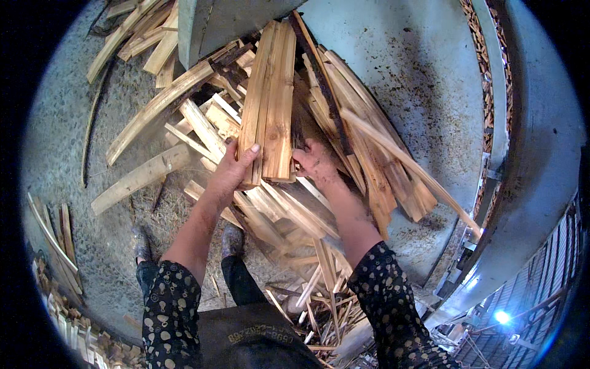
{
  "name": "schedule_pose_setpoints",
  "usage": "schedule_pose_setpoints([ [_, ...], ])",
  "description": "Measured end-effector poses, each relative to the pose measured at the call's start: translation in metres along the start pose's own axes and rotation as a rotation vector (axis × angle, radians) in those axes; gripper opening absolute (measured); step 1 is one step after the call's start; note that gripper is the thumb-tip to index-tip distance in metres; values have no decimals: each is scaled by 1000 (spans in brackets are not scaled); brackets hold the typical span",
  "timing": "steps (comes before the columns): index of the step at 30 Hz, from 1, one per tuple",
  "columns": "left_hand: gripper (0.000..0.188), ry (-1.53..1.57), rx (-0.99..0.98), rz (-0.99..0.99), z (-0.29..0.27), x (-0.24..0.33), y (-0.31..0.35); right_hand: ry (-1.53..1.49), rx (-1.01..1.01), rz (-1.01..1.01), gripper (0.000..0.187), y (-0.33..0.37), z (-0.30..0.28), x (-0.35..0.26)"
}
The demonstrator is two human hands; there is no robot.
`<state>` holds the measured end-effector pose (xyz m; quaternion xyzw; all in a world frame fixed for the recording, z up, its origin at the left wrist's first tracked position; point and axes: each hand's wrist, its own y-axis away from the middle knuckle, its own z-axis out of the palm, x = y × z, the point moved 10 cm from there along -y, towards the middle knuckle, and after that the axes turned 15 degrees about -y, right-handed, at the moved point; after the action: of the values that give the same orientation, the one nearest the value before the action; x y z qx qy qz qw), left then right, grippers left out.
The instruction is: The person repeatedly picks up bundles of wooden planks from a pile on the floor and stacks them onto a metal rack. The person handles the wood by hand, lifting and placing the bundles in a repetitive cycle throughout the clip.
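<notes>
Wood boards (279, 92) — left hand (233, 167) fingers pinching one edge, right hand (318, 162) fingers curled against the other — are best squeezed evenly.

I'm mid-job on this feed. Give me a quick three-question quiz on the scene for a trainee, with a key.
1. True or false: the dark spotted sleeves cover both arms down to the wrists.
2. Where in the picture is the bright light? A) upper left B) lower right C) upper right
3. What is between the left hand and the right hand?

Key:
1. False; the lower forearms are bare.
2. B.
3. Long wooden boards.
</notes>
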<state>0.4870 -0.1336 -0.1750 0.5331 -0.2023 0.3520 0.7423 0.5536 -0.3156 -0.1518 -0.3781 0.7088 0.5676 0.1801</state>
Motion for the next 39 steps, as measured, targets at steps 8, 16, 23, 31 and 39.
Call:
schedule_pose_setpoints([
  [8, 95, -201, 144, 3, -20, 3, -1, -139, -83, -259, 43, 11, 27, -32],
  [16, 100, -291, 155, 280, -16, 59, 11, -61, -254, -274, 46, 18, 61, -51],
  [23, 96, -120, 11, 133, -17, 57, 11, -552, -213, 145, 33, 29, 79, -29],
  [31, 81, 22, -117, 51, -9, 54, 15, -207, -447, -254, 47, 49, 107, -77],
  [39, 77, 64, -126, 44, -10, 55, 17, -419, -387, -216, 50, 39, 109, -63],
])
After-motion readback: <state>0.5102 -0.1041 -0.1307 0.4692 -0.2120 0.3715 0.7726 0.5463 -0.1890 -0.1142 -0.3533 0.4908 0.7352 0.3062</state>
